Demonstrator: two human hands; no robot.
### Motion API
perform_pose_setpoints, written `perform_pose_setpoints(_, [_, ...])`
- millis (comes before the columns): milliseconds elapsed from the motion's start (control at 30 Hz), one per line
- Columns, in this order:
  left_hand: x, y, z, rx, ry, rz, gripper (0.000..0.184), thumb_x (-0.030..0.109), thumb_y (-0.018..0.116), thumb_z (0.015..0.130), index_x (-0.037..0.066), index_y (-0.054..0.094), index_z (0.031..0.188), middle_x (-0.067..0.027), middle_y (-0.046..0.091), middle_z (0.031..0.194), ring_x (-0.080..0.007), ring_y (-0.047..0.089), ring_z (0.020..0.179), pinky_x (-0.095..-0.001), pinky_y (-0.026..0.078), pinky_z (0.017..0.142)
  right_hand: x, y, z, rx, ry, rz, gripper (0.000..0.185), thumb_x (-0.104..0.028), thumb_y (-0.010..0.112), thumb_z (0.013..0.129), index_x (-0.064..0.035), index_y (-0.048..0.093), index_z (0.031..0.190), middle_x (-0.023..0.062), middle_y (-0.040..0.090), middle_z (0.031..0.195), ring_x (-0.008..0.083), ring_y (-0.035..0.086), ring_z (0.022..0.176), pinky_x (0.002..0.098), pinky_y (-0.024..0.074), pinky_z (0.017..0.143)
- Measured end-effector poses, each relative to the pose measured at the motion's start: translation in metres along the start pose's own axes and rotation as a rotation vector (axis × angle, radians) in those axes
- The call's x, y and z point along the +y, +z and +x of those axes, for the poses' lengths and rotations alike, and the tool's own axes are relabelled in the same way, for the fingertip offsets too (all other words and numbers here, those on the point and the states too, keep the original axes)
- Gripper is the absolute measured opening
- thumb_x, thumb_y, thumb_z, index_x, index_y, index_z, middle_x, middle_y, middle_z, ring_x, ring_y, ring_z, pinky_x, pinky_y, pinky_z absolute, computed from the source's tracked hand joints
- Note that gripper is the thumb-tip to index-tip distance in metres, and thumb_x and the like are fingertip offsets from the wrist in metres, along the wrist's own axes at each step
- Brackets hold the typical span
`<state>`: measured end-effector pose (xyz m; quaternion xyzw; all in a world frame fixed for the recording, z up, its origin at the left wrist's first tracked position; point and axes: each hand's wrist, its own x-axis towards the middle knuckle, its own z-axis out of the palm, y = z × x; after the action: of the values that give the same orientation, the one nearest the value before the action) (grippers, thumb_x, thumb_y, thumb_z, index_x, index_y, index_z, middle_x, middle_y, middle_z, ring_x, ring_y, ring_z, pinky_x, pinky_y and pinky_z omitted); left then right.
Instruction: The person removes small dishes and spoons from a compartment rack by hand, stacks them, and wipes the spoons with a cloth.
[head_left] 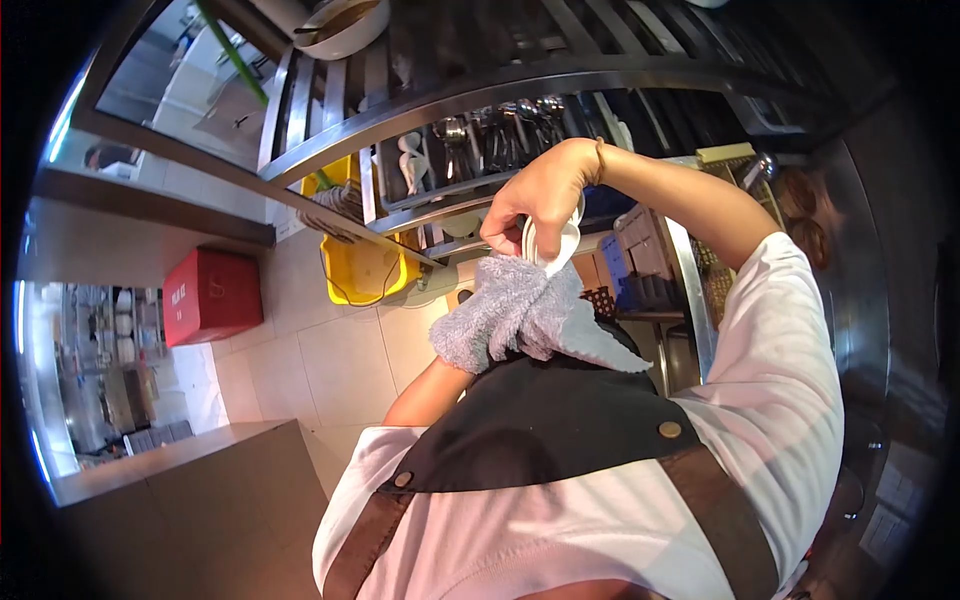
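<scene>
My right hand (pixel 545 200) comes in from the upper right, its fingers closed round several thin white pieces (pixel 562 243), perhaps spoons or small dishes. The lower ends of these pieces go into a fluffy grey cloth (pixel 500 305). That cloth covers my left hand, so its fingers are hidden; only the wrist and forearm (pixel 430 392) show below it. One corner of the cloth hangs loose to the right, in front of my dark apron (pixel 540 430).
Beyond my hands is a metal rack (pixel 350 130) with spoons and other cutlery (pixel 455 145). A white bowl (pixel 342 28) sits on top. A yellow bin (pixel 362 268) and a red box (pixel 210 296) stand left. Trays and baskets (pixel 715 275) are at the right.
</scene>
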<state>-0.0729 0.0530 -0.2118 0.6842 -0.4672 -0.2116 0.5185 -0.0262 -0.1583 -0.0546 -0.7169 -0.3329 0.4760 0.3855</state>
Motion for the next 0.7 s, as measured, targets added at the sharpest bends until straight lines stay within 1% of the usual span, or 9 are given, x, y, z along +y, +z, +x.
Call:
perform_pose_setpoints(200, [-0.039, -0.041, -0.009, 0.114, -0.028, 0.063, 0.028, 0.018, 0.061, 0.077, 0.003, 0.06, 0.1, -0.0118, 0.062, 0.096, -0.0232, 0.059, 0.09, -0.0319, 0.046, 0.079, 0.001, -0.02, 0.034, 0.161, 0.195, -0.174, 0.038, -0.02, 0.075, 0.059, -0.0037, 0.061, 0.09, 0.0063, 0.064, 0.086, 0.0155, 0.06, 0.077, 0.0281, 0.0465, 0.068])
perform_pose_setpoints(267, [-0.052, -0.059, -0.012, 0.147, -0.029, 0.091, 0.028, 0.018, 0.06, 0.077, 0.003, 0.06, 0.1, -0.0117, 0.062, 0.097, -0.0232, 0.059, 0.091, -0.0319, 0.046, 0.079, 0.02, -0.025, 0.047, 0.461, 0.179, -0.03, 0.041, -0.021, 0.078, 0.06, -0.0034, 0.061, 0.094, 0.0067, 0.065, 0.088, 0.0146, 0.06, 0.077, 0.0277, 0.0477, 0.069])
perform_pose_setpoints(333, [-0.067, -0.081, -0.016, 0.182, -0.024, 0.137, 0.027, 0.017, 0.06, 0.077, 0.003, 0.06, 0.101, -0.0115, 0.062, 0.097, -0.0232, 0.059, 0.091, -0.0319, 0.046, 0.079, 0.035, -0.024, 0.072, 0.735, -0.068, 0.127, 0.052, -0.009, 0.078, 0.061, -0.0032, 0.053, 0.107, 0.005, 0.062, 0.088, 0.012, 0.059, 0.082, 0.0251, 0.0483, 0.073])
perform_pose_setpoints(467, [-0.101, -0.123, -0.023, 0.259, 0.047, 0.36, 0.027, 0.016, 0.06, 0.078, 0.003, 0.06, 0.101, -0.0113, 0.062, 0.098, -0.0232, 0.058, 0.091, -0.032, 0.046, 0.079, 0.078, -0.011, 0.166, 1.162, -0.453, 1.048, 0.051, -0.002, 0.069, 0.071, -0.0044, 0.045, 0.116, 0.0088, 0.057, 0.101, 0.0169, 0.058, 0.091, 0.0301, 0.0489, 0.081])
perform_pose_setpoints(533, [-0.11, -0.147, -0.021, 0.222, -0.018, 0.234, 0.027, 0.016, 0.06, 0.078, 0.003, 0.06, 0.101, -0.0111, 0.062, 0.098, -0.0232, 0.058, 0.092, -0.032, 0.046, 0.079, 0.094, -0.023, 0.209, 1.186, -0.572, 1.222, 0.047, -0.009, 0.065, 0.077, -0.006, 0.043, 0.118, 0.015, 0.056, 0.109, 0.0222, 0.058, 0.095, 0.0345, 0.0475, 0.085])
perform_pose_setpoints(567, [-0.11, -0.157, -0.017, 0.19, -0.239, -0.246, 0.024, 0.009, 0.057, 0.079, 0.002, 0.059, 0.102, -0.0098, 0.062, 0.099, -0.0216, 0.058, 0.091, -0.0295, 0.046, 0.079, 0.1, -0.03, 0.222, 1.099, -0.62, 1.313, 0.047, -0.012, 0.064, 0.078, -0.0063, 0.042, 0.12, 0.0176, 0.054, 0.114, 0.0247, 0.057, 0.099, 0.0365, 0.0461, 0.088])
perform_pose_setpoints(600, [-0.1, -0.175, -0.01, 0.134, -0.086, -0.038, 0.022, 0.009, 0.056, 0.079, 0.0, 0.057, 0.099, -0.0084, 0.061, 0.095, -0.0183, 0.057, 0.086, -0.0272, 0.046, 0.075, 0.103, -0.038, 0.233, 1.013, -0.669, 1.402, 0.047, -0.016, 0.063, 0.08, -0.0065, 0.042, 0.122, 0.0202, 0.052, 0.118, 0.0272, 0.056, 0.102, 0.0386, 0.0447, 0.091])
perform_pose_setpoints(667, [-0.172, -0.19, -0.016, 0.077, -0.043, 0.062, 0.018, 0.009, 0.055, 0.08, 0.0, 0.057, 0.095, -0.007, 0.058, 0.089, -0.0171, 0.054, 0.079, -0.0267, 0.045, 0.07, 0.112, -0.05, 0.255, 0.92, -0.787, 1.485, 0.048, -0.018, 0.062, 0.082, -0.0048, 0.041, 0.123, 0.0206, 0.05, 0.122, 0.0289, 0.054, 0.106, 0.0404, 0.044, 0.093])
perform_pose_setpoints(700, [-0.173, -0.2, -0.01, 0.094, -0.249, -0.152, 0.028, 0.016, 0.062, 0.072, 0.004, 0.059, 0.097, -0.0083, 0.059, 0.091, -0.0235, 0.056, 0.085, -0.0314, 0.044, 0.076, 0.112, -0.058, 0.263, 0.89, -0.809, 1.534, 0.049, -0.019, 0.061, 0.082, -0.0037, 0.04, 0.123, 0.0204, 0.049, 0.123, 0.0293, 0.054, 0.107, 0.0407, 0.0435, 0.093])
